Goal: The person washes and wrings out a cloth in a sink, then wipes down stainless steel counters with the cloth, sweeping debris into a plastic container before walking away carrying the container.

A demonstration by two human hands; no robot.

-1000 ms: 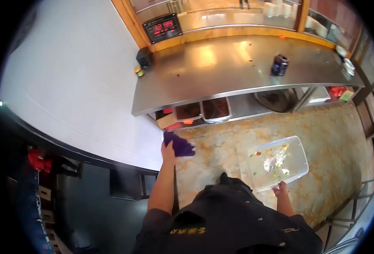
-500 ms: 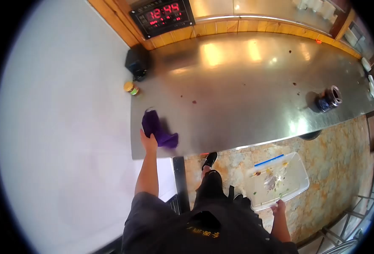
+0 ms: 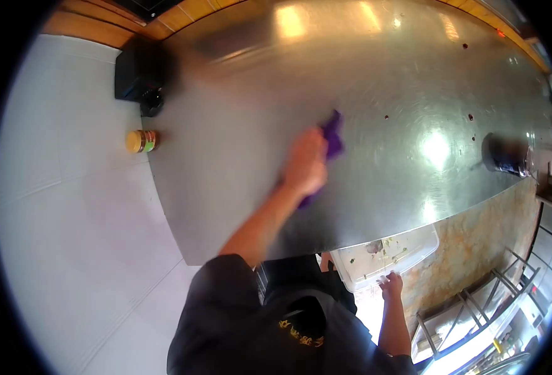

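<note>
My left hand [image 3: 307, 164], blurred by motion, is closed on a purple cloth [image 3: 333, 136] and presses it against the stainless steel table [image 3: 226, 175]. Part of the cloth is hidden under the hand. Down at the right, my right hand [image 3: 391, 286] has its fingers curled at the near rim of a clear plastic bin [image 3: 429, 253]. Food scraps [image 3: 385, 253] lie inside the bin, which sits low beside the table's front edge and is partly covered by it.
Several dark crumbs [image 3: 470, 117] dot the right side of the tabletop. A dark glass jar [image 3: 507, 159] stands near the right end. By the white wall at the left are a yellow-lidded jar [image 3: 141, 142] and a black box [image 3: 137, 72]. Metal racks [image 3: 476, 306] stand at lower right.
My left hand has swept the cloth from the table's left edge rightward toward the middle. Crumbs near its path no longer show. The view has shifted; my right hand stays at the bin rim.
</note>
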